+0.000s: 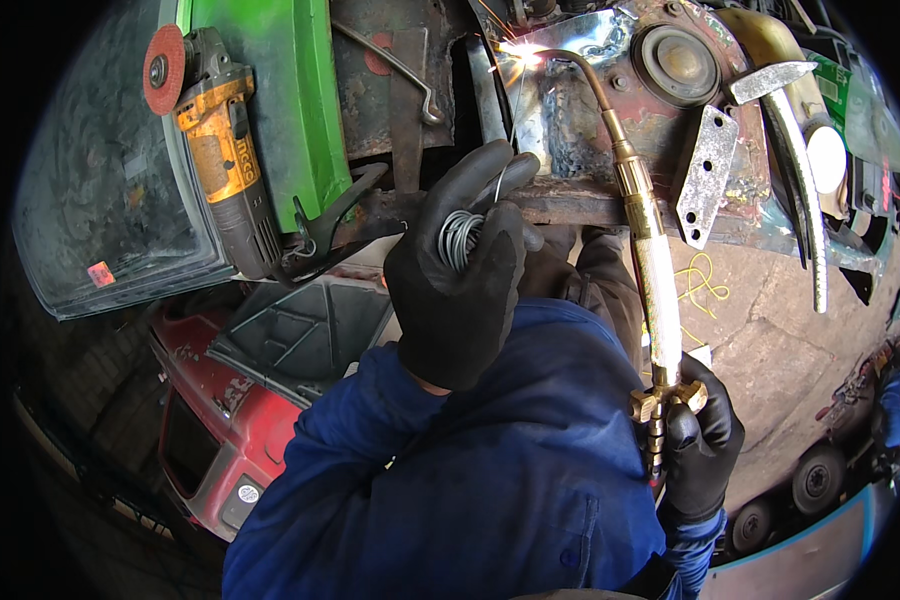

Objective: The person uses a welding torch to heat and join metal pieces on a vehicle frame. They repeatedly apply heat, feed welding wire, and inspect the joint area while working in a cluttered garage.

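Note:
My left hand (455, 275), in a black glove, is closed around a small coil of thin grey wire (459, 240). The wire's free end runs up past my fingertips toward the bright flame (523, 52). At the lower right my right hand (705, 435), also gloved, grips the valve end of a brass welding torch (654, 275), beside its knobs. The torch stretches away from me, and its bent copper-coloured neck brings the lit tip to the edge of a shiny bare metal sheet (570, 95). Sparks and glare hide the exact spot where flame, wire and metal meet.
An orange angle grinder (220, 150) with a red disc lies left, beside a green panel (290, 90). A hooked metal rod (395, 72) rests nearby. Right of the torch are a holed metal plate (708, 175) and a hammer (795, 140). A yellow cord (708, 285) lies on the floor.

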`<act>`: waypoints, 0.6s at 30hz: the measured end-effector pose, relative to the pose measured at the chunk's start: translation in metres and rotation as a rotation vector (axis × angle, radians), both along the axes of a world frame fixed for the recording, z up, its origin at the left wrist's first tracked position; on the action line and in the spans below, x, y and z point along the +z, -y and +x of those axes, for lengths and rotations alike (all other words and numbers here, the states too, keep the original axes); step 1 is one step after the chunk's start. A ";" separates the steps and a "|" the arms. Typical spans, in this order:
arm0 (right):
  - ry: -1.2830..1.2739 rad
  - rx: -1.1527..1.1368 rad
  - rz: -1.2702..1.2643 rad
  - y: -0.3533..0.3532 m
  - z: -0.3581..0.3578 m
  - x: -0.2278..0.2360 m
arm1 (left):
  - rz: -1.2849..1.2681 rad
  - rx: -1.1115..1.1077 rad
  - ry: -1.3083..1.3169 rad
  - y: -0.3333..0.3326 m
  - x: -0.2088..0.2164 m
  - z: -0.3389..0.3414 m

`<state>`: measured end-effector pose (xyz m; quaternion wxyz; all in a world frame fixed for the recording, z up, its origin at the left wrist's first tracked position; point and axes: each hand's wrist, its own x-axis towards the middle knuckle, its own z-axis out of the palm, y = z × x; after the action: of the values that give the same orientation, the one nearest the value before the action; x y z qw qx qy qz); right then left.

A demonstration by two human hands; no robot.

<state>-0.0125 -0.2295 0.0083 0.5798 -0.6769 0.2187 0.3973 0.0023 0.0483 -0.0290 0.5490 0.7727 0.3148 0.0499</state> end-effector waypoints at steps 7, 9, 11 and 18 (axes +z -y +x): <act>0.016 0.018 0.010 0.007 -0.002 -0.004 | -0.076 0.022 0.032 0.001 -0.004 0.000; 0.008 0.021 0.056 0.010 0.000 -0.006 | -0.092 0.029 0.025 0.001 -0.004 0.000; 0.010 0.028 0.063 0.011 0.000 -0.007 | -0.096 0.034 0.005 0.002 -0.003 -0.001; -0.001 -0.032 0.092 0.007 0.000 -0.006 | -0.065 0.022 0.032 0.002 -0.007 0.000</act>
<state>-0.0124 -0.2363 0.0022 0.6163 -0.6458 0.2114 0.3979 0.0025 0.0467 -0.0362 0.5783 0.7500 0.3159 0.0581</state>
